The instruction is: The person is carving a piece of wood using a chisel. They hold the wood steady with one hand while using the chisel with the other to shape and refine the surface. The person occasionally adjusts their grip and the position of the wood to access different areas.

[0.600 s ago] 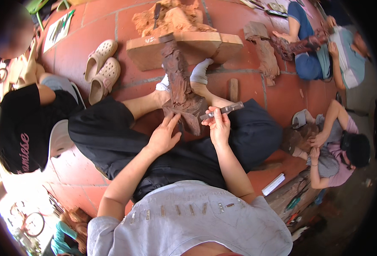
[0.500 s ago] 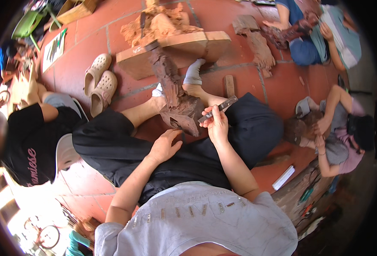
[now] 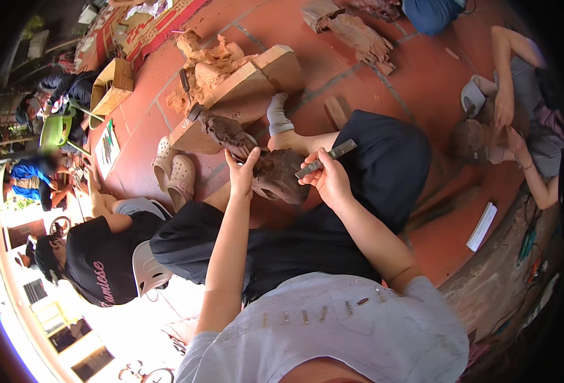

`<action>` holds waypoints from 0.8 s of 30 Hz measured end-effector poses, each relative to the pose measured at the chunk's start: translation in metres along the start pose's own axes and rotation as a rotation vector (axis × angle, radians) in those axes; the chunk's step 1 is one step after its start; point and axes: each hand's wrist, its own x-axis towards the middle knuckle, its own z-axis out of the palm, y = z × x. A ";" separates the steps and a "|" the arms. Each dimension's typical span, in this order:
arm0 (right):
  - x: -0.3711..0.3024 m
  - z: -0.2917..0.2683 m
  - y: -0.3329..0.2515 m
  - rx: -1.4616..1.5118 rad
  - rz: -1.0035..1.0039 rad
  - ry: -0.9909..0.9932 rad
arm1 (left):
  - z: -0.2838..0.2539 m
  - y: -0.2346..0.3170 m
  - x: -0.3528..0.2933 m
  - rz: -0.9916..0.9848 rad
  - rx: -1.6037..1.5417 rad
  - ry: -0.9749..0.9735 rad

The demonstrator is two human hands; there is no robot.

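A dark brown wood carving [image 3: 283, 177] lies tilted between my legs, its narrow end leaning toward a thick wooden block [image 3: 240, 96]. My left hand [image 3: 242, 171] grips its middle, with thumb and fingers spread around it. In my right hand [image 3: 333, 184] is a flat dark metal bar [image 3: 344, 150], perhaps a file, pinched between thumb and fingers. The bar's near end is close to the carving's wide base; I cannot tell whether they touch. My right fingers partly hide the bar.
Behind the block lies an orange-toned carving [image 3: 215, 71]. Beige clogs [image 3: 181, 177] stand on the left, near a seated person in black [image 3: 106, 255]. Another person's hands [image 3: 509, 127] work at the right. A rough wood piece [image 3: 358, 41] and a small wooden block [image 3: 336, 113] rest on the tiles.
My left hand has moved up from the carving's base to grip its middle. The carving leans further left. My right hand still holds the bar, and the whole view has turned.
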 end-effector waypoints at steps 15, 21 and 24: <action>-0.007 -0.006 -0.010 -0.189 0.053 0.015 | 0.008 -0.020 0.029 0.022 0.106 0.206; -0.012 0.004 -0.006 -0.207 0.046 -0.029 | -0.019 -0.037 0.041 0.054 -0.012 0.055; -0.014 0.010 0.003 -0.224 0.011 -0.039 | -0.012 -0.027 0.032 0.093 -0.053 -0.025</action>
